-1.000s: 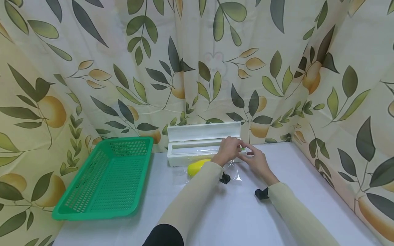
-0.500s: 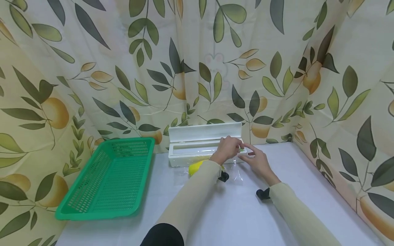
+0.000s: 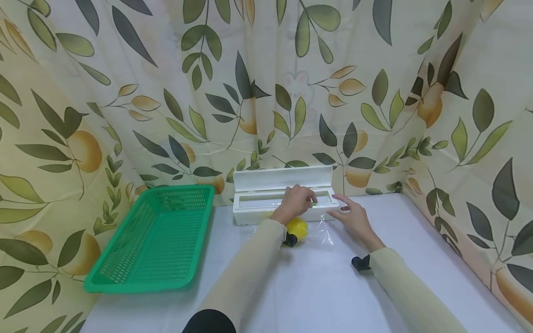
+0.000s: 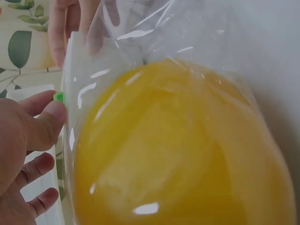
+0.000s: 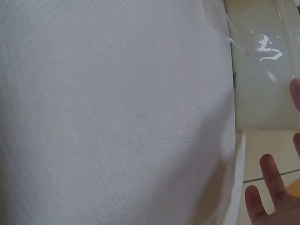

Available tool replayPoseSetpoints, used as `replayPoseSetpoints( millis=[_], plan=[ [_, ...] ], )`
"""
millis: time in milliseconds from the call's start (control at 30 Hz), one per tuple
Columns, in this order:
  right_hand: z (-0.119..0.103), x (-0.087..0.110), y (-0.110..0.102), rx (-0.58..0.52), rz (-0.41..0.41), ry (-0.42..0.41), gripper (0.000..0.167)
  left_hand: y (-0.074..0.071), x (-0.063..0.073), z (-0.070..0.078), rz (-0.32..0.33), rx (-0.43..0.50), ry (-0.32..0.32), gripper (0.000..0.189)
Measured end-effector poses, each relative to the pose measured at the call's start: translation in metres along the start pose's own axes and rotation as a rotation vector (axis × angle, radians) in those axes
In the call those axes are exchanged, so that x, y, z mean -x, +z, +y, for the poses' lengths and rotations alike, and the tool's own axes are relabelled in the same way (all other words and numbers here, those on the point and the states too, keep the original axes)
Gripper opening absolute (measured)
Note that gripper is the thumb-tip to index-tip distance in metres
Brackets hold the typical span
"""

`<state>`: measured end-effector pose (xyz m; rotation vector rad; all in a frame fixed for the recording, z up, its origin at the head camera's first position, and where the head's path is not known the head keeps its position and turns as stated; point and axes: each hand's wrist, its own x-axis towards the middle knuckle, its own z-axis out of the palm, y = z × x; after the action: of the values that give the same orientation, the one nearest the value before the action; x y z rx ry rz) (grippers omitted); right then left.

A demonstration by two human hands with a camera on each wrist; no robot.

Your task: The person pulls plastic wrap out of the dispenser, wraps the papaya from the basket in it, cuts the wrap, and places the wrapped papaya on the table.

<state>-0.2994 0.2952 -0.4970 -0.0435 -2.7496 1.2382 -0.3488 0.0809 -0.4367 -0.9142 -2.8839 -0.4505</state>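
Note:
A long white cling film dispenser (image 3: 254, 217) stands at the back of the table with its lid raised. My left hand (image 3: 293, 203) pinches its small green slider (image 4: 58, 97) between thumb and forefinger, partway along the top. My right hand (image 3: 355, 221) grips the dispenser's right end, forefinger at the top edge and thumb at the front. Clear film (image 4: 159, 18) hangs down the front and spreads onto the table. A smooth, rounded yellow thing (image 4: 168, 150) lies within this film, partly hidden behind the left wrist in the head view.
To the left stands a green plastic basket (image 3: 199, 249) with perforated walls. A white cloth (image 3: 308, 286) covers the table. Leaf-patterned curtains (image 3: 275, 69) hang right behind the dispenser and along both sides.
My left hand has slid left along the dispenser with the green slider, away from the right hand. More of the yellow thing's right side shows now. The right hand keeps its place at the dispenser's end.

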Motion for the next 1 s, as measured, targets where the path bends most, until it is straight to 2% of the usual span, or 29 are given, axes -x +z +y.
replayPoseSetpoints(
  millis=[200,500,733,1000],
  plan=[
    [-0.001,-0.001,0.004,-0.002,-0.015,0.006,0.073,-0.007,0.016,-0.022,-0.005,0.047,-0.048,0.016],
    [-0.001,-0.002,0.000,0.023,-0.016,-0.007,0.074,-0.029,0.038,-0.060,-0.036,0.073,-0.095,0.015],
    [-0.002,-0.002,0.001,0.028,-0.031,0.010,0.075,-0.048,0.058,-0.086,-0.066,0.033,-0.112,0.015],
    [-0.003,-0.005,-0.002,0.037,-0.034,0.008,0.074,-0.061,0.074,-0.109,-0.067,-0.002,-0.124,0.015]
  ],
)
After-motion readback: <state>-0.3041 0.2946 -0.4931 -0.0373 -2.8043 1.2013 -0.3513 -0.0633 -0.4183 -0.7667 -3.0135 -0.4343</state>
